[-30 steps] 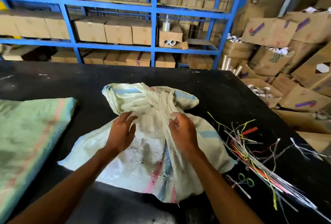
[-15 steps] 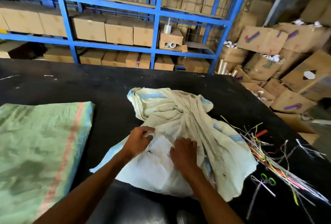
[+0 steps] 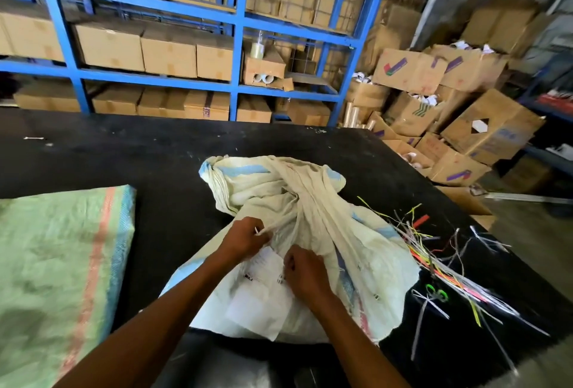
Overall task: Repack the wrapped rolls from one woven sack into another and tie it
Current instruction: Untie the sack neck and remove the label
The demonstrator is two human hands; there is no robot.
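A cream woven sack (image 3: 313,201) with blue and pink stripes lies bulging on the black table (image 3: 124,155), its neck bunched and twisted toward the far side. My left hand (image 3: 245,238) pinches a fold of the sack's fabric near its middle. My right hand (image 3: 302,269) is curled on the sack beside it, gripping fabric next to a white paper label (image 3: 260,288). A flat green woven sack (image 3: 55,263) with a pink stripe lies at the left. The rolls inside are hidden.
A heap of coloured plastic strips (image 3: 434,260) and small green-handled scissors (image 3: 437,293) lie right of the sack. Blue shelving (image 3: 237,46) with cardboard boxes stands behind the table. Open cartons (image 3: 449,127) are piled at the right.
Both hands slid from the bunched neck down toward me onto the sack's middle, and now grip fabric close together by the label. The view has shifted left.
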